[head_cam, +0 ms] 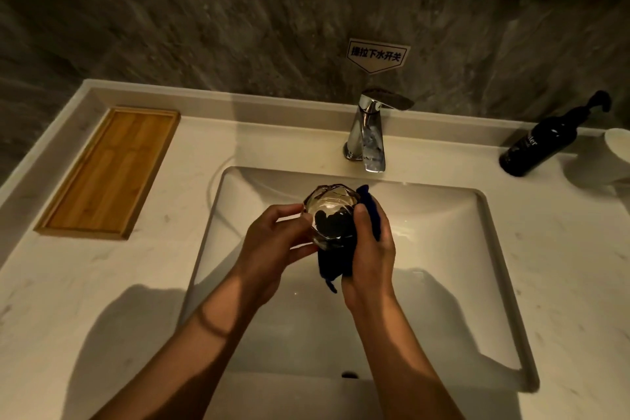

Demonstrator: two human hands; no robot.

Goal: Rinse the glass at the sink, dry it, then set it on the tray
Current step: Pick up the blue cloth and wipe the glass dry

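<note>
You hold a faceted clear glass (329, 215) above the white rectangular sink basin (460, 283), just in front of the chrome faucet (366, 136). Your left hand (276, 242) wraps the glass from the left, fingers curled around its side wall and thumb toward its lower edge. Your right hand (371, 249) presses a dark blue cloth (335, 266) against the right side of the glass, thumb lying along the rim, fingers closed behind the cloth. Part of the cloth shows dark through the glass, and a loose corner hangs down between your wrists. Another fold of it sticks up past your right fingers near the spout. The glass is tilted so its open mouth faces up and toward you.

The bamboo tray (109, 170) lies on the pale countertop (102, 266) to the left of the basin, well apart from the glass. On the right end of the counter a black pump bottle (542, 143) stands near the wall, with a white container (618, 147) just beside it at the frame's edge. A small sign with blue characters (376, 54) is fixed to the dark stone wall above the faucet. No water stream shows at the spout.
</note>
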